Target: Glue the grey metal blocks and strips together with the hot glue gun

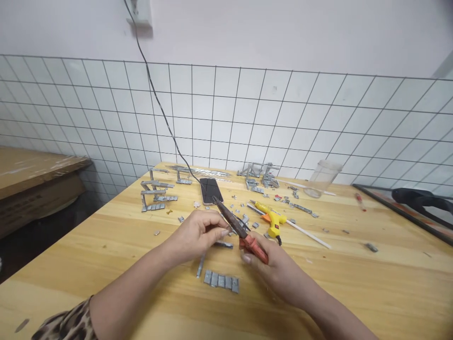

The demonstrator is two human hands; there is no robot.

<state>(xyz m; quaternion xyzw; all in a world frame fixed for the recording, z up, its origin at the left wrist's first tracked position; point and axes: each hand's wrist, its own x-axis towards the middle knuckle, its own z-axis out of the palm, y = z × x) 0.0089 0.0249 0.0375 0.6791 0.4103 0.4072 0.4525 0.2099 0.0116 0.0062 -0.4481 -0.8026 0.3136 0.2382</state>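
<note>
My right hand [274, 264] is closed round the red handles of a pair of long-nose pliers [231, 220], whose dark jaws point up and to the left. Close beside them, my left hand [198, 233] pinches thumb and forefinger together; what lies between the fingertips is too small to make out. Below the hands are a row of joined grey slats [221, 281] and a thin grey strip [201, 265]. Another short grey strip [224, 244] lies partly behind my left fingers. A phone [207, 189] with a dark screen lies beyond the pliers' tip.
A yellow glue gun [274, 219] with a white glue stick [311, 236] lies right of the pliers. Small grey frames [152, 193] stand at the back left, more frames [260, 177] at the back. A clear plastic cup [322, 178] stands back right. A dark cord [155, 94] hangs from the wall socket.
</note>
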